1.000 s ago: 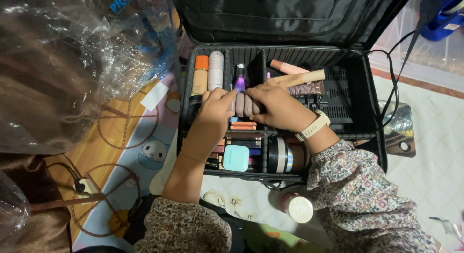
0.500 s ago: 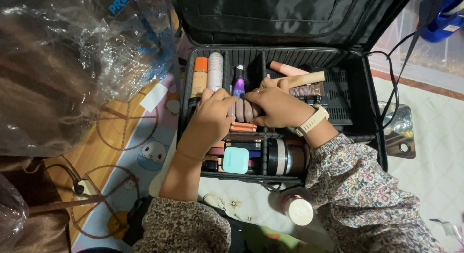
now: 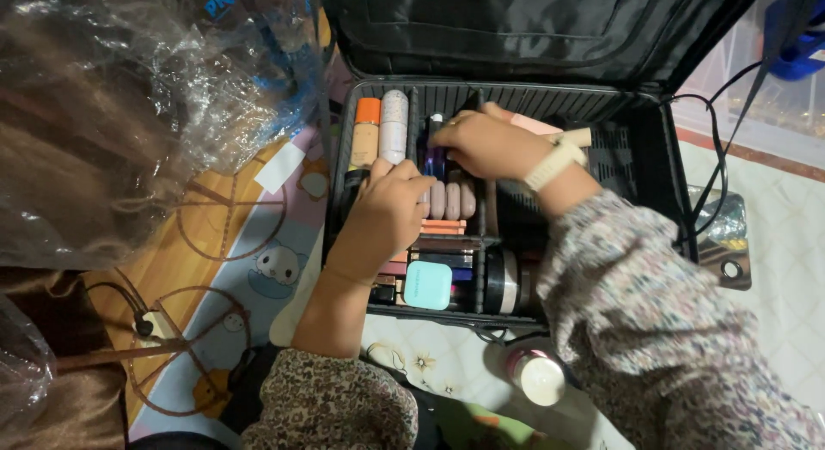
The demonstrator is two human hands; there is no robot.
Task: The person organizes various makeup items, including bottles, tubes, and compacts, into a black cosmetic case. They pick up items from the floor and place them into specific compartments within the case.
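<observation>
The open black case [image 3: 636, 149] lies on the floor. Above its middle divider, the right hand [image 3: 485, 145] curls its fingers around a small purple-capped bottle [image 3: 436, 153] standing upright in its slot. Below-left, the left hand [image 3: 391, 209] rests with bent fingers against the row of pinkish tubes [image 3: 453, 199], holding nothing clearly.

A clear crinkled plastic bag [image 3: 155, 97] with blue print lies left of the black case [image 3: 640, 158].
</observation>
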